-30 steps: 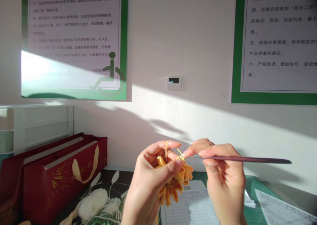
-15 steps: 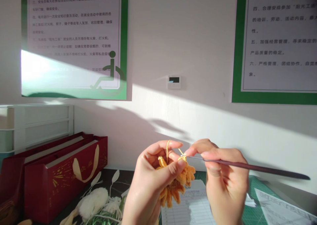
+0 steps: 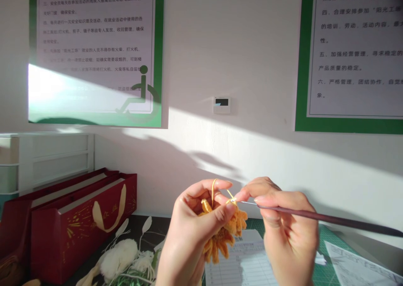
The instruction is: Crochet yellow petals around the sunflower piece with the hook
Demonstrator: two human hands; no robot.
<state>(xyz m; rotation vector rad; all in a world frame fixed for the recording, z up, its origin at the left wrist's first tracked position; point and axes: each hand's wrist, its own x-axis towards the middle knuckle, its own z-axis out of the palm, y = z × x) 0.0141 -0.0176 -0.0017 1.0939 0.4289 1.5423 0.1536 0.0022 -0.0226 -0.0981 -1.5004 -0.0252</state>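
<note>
My left hand pinches an orange-yellow crocheted flower with several narrow petals between thumb and fingers. A strand of yellow yarn loops over the raised left index finger. In my right hand is a crochet hook with a dark brown handle and a thin metal shaft, held like a pencil. The hook's tip meets the flower's top edge beside my left thumb, where the exact stitch is too small to make out. My right index fingertip lies close to that spot.
Red gift bags with a cream ribbon handle stand at left, before a white rack. White fluffy craft pieces lie nearby. A printed sheet and a green cutting mat are under my hands. Posters hang on the wall.
My right hand has shifted slightly right and down. The hook has drawn back a little to the right, showing more of its metal shaft. My left hand and the flower stay nearly still.
</note>
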